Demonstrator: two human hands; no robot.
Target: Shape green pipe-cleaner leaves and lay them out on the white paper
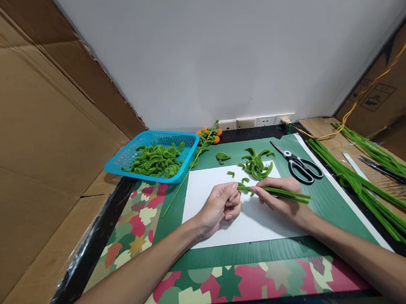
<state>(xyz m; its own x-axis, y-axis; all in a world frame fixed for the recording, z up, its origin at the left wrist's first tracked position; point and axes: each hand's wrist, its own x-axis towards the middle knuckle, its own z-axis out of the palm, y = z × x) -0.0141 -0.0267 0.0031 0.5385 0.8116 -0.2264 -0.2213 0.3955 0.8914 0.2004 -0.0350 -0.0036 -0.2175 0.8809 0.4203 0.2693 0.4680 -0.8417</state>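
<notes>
My right hand is closed around a small bundle of green pipe cleaners that sticks out to the right over the white sheet. My left hand pinches the left tip of that bundle with thumb and forefinger. Both hands rest on the white sheet. Just beyond them lies a small heap of curled green pipe-cleaner pieces, with a few short bits and a folded leaf shape beside it.
A blue basket of green bent pieces stands at the back left. A stem with orange flowers lies next to it. Black-handled scissors lie right of the heap. Long green pipe cleaners lie at the right. Cardboard walls stand on both sides.
</notes>
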